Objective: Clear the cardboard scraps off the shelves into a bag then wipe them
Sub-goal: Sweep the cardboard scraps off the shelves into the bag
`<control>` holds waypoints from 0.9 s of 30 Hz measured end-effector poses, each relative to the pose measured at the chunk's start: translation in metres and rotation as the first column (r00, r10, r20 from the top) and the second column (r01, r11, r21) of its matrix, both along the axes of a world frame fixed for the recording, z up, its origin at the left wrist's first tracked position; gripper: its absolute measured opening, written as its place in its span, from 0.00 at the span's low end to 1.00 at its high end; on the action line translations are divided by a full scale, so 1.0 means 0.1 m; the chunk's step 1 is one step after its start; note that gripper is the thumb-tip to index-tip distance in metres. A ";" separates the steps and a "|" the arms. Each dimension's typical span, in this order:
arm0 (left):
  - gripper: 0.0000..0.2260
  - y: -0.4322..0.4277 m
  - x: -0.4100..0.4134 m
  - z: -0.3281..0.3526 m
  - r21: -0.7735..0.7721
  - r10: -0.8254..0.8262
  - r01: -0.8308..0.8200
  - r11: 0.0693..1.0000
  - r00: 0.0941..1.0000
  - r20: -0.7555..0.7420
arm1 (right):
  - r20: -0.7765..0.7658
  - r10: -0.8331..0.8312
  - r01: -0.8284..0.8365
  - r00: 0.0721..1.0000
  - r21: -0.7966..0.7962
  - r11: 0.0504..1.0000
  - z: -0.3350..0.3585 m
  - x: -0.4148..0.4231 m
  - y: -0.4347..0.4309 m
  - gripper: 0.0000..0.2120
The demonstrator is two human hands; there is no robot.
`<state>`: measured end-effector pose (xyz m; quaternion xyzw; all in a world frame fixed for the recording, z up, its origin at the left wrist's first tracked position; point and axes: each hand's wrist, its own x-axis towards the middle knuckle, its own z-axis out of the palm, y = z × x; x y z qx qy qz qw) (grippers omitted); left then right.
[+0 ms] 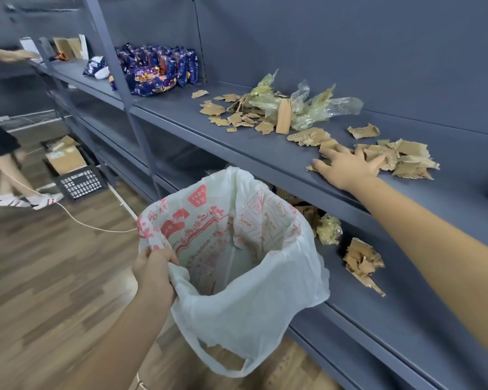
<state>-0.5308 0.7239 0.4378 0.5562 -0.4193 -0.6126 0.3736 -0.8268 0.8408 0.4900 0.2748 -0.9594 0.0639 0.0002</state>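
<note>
The upper shelf [237,142] runs away to my left, with the lower shelf [406,319] under it. Both carry torn cardboard. The white bag [251,313] hangs just off the front edge of the upper shelf, its mouth gaping upward. My left hand [152,266] is clenched on the near rim of the bag.

The far pile [265,114], mixed with plastic wrap [321,108], sits mid-shelf toward the back wall. The near pile of cardboard scraps [406,161] stretches along the shelf's length near the front edge. My right hand [347,167] lies flat on that pile's left end, fingers spread and gripping nothing.

The bag's mouth is below and to the left of that hand. I judge the scraps need raking left and over the front edge, and the right hand is the one placed for it. A smaller clump [362,260] waits on the lower shelf.
</note>
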 end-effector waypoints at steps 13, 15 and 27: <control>0.13 0.01 -0.24 -0.13 0.023 -0.106 0.108 0.994 0.989 -0.101 | -0.007 0.074 -0.074 0.997 0.000 0.997 0.00 0.15 -0.03 0.22; 0.13 -0.02 -0.32 -0.12 0.003 -0.124 0.125 0.992 0.986 -0.114 | -0.015 0.112 -0.112 0.994 -0.021 0.993 -0.02 0.22 -0.05 0.21; 0.12 0.01 -0.57 0.11 -0.001 -0.089 0.089 0.996 0.987 -0.133 | -0.073 0.178 -0.181 0.981 -0.045 0.982 -0.04 0.35 -0.06 0.19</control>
